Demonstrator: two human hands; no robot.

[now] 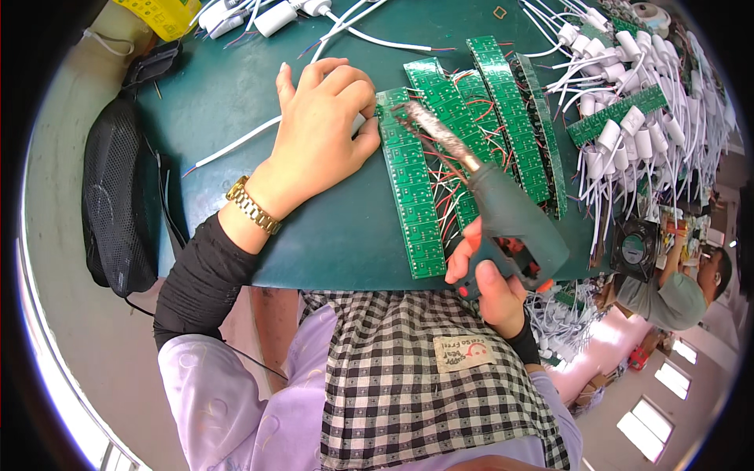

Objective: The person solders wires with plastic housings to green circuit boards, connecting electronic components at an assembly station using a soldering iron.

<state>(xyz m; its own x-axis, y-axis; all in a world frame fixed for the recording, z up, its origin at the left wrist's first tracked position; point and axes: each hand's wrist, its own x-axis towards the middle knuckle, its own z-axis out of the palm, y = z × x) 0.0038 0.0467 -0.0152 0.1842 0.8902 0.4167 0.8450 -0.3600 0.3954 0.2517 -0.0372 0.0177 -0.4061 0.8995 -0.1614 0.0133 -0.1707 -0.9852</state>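
Observation:
My left hand (326, 122) lies bent over a white cable (236, 147), its fingers closed and touching the end of a green circuit board strip (416, 208). A bit of a white cylindrical part (358, 123) shows between thumb and fingers; the rest is hidden. In my right hand (496, 294) is a dark soldering gun (514, 216), its handle gripped. Its metal tip points up and left, over the top end of that strip, by my left fingertips. More green board strips (506, 118) with red and white wires stand side by side to the right.
A large heap of white cables with cylindrical caps (640, 141) fills the right side. Loose white cables (385, 43) lie at the back. A black mesh-covered object (118, 196) and a yellow package (162, 16) line the left. A co-worker (675, 298) and a small black fan (636, 249) are at right.

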